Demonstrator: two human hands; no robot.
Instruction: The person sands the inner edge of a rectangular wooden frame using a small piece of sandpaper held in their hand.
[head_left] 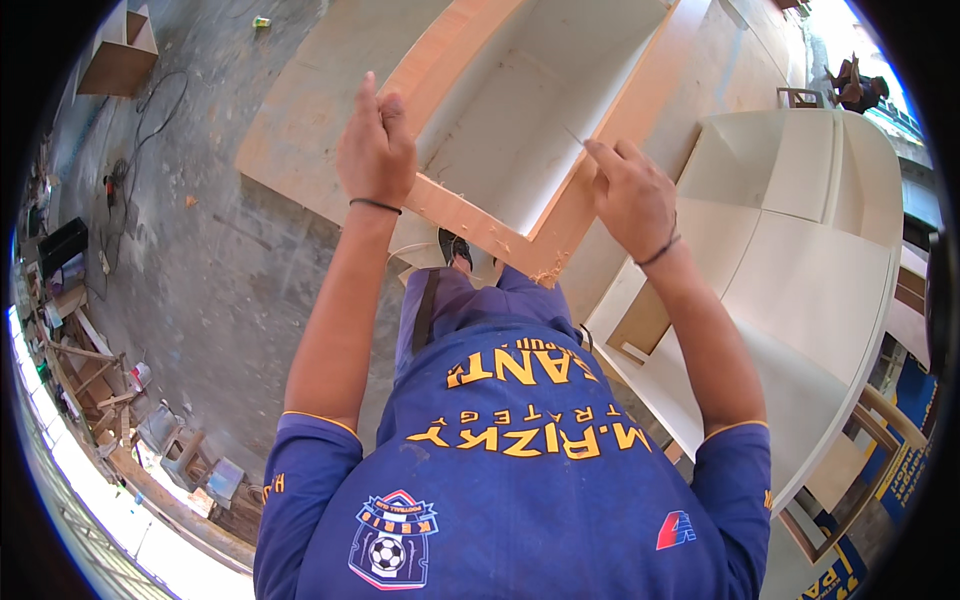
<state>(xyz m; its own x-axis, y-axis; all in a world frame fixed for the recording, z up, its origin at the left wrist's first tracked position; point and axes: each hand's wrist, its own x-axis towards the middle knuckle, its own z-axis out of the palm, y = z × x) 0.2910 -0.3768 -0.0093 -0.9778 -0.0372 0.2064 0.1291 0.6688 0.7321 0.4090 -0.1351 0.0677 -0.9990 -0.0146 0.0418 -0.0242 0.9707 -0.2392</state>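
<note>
A long wooden box [475, 222] with a white inside and a broad, light-brown rim stands in front of me. My left hand [376, 150] is at its near left part, thumb and forefinger pointing away from me and seemingly gripping the rim; its other fingers are hidden. Over the right rim, my right hand [635, 195] is closed round a thin, pointed metal blade [573, 135], whose tip reaches over the opening. Its handle, if any, is hidden in the fist. Curled wood shavings [545, 277] cling to the near corner, and a few bits lie inside.
A large white cabinet piece [800, 280] with a rounded end lies at the right. A brown board [300, 130] extends left of the box. Cables [125, 175] trail over the grey floor, and scrap wood [100, 385] is piled far left. Another person [858, 88] is at the far right.
</note>
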